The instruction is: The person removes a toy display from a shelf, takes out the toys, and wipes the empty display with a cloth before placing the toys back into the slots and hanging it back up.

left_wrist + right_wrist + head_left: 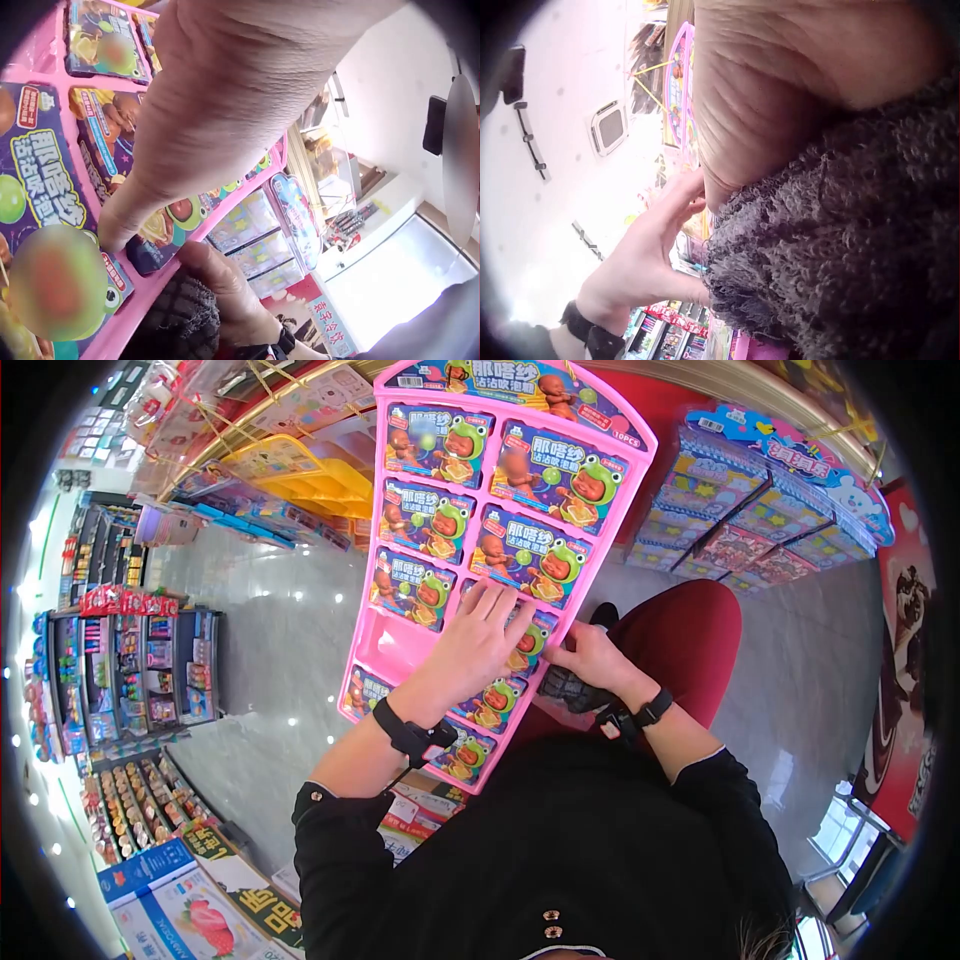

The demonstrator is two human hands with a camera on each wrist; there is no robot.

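Note:
A pink display tray (392,645) of boxed toys, printed with a baby doll in a green frog hood, lies tilted in front of me. My left hand (478,645) rests over the right column with fingers spread. Its thumb touches a toy box (94,139) near the box's edge, and the palm hides part of the boxes below. Beside the tray's right edge, my right hand (598,660) grips a dark grey fuzzy cloth (825,232), its thumb at the pink rim. The cloth bunches under the palm. One compartment in the left column shows bare pink plastic.
Another display of blue packs (700,510) stands at the upper right, and a yellow tray (300,475) at the upper left. Shelves of goods (130,670) line the far left. A strawberry-printed carton (190,910) sits at lower left. My knee (690,630) is right of the tray.

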